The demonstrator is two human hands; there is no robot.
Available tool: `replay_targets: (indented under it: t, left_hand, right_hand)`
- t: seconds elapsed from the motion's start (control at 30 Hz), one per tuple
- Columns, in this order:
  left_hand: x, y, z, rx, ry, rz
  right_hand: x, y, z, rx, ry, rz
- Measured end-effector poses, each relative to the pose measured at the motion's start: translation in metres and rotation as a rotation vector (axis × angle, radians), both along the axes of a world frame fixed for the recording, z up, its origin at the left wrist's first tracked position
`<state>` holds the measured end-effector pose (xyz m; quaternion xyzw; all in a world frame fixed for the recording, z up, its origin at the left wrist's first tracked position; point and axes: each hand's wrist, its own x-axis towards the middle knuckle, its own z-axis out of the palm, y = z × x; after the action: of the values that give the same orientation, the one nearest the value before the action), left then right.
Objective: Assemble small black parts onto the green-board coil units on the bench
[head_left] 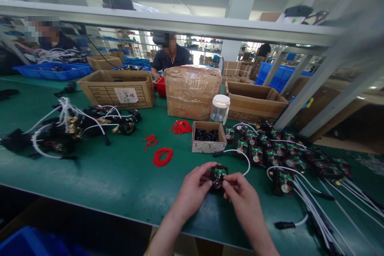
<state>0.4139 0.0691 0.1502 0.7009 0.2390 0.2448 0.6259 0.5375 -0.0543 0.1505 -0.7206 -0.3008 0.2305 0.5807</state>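
Observation:
My left hand [195,186] and my right hand [241,194] both grip a small black module with a green circuit board [218,175] above the green bench [120,180]. A white cable [240,154] runs from the module up and to the left. Fingers of both hands are curled around the module's edges. Just beyond my hands stands a small open cardboard box [209,137] with black parts inside. Coils of red wire [163,156] lie to its left.
Several similar modules with white cables [282,156] cover the bench at right. A tangled pile of assemblies [75,126] lies at left. Cardboard boxes [118,88], a wrapped carton [192,92] and a clear jar [220,109] stand behind. Other people work across the bench.

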Motion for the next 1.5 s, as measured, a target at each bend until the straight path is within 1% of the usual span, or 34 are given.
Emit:
replay_targets:
  t: [0.2,0.43,0.53,0.63,0.83,0.97,1.07,1.13,1.17,1.23,1.3,1.37,1.43,1.5]
  left_hand:
    - [0.002,-0.003,0.001,-0.014,-0.014,-0.013]
    - [0.004,-0.003,0.003,0.016,0.009,0.005]
    - [0.005,-0.004,0.005,0.019,0.025,0.010]
    - [0.005,-0.004,0.006,0.017,0.044,0.013]
    - [0.005,-0.002,0.003,0.014,0.046,0.011]
    - [0.005,-0.001,0.002,0.027,0.048,0.016]
    - [0.004,-0.003,0.003,0.026,0.059,0.029]
    - [0.004,-0.005,0.004,0.019,0.072,0.032]
    - [0.003,-0.006,0.004,0.016,0.079,0.033]
    - [0.003,-0.008,0.005,0.011,0.092,0.036]
    - [0.002,-0.010,0.005,0.003,0.101,0.042]
    - [0.001,-0.011,0.005,-0.012,0.106,0.048]
    - [0.000,-0.011,0.005,-0.039,0.105,0.052]
    - [-0.001,-0.010,0.003,-0.070,0.103,0.057]
  right_hand:
    - [-0.007,0.000,-0.010,0.030,-0.050,-0.131]
    - [-0.026,0.005,-0.019,0.103,-0.073,-0.283]
    - [-0.033,0.009,-0.023,0.154,-0.059,-0.346]
    - [-0.038,0.013,-0.027,0.155,-0.025,-0.391]
    - [-0.038,0.013,-0.031,0.132,-0.010,-0.398]
    - [-0.035,0.012,-0.029,0.126,0.013,-0.342]
    - [-0.027,0.008,-0.024,0.118,0.076,-0.258]
    - [-0.017,0.005,-0.019,0.119,0.072,-0.238]
    - [-0.010,0.003,-0.016,0.115,0.022,-0.247]
    - [0.007,0.000,-0.010,0.067,-0.189,-0.277]
    - [0.025,0.001,-0.005,-0.064,-0.462,-0.303]
    - [0.041,0.004,-0.001,-0.214,-0.623,-0.309]
    - [0.051,0.010,0.000,-0.280,-0.635,-0.298]
    - [0.056,0.016,0.000,-0.250,-0.583,-0.252]
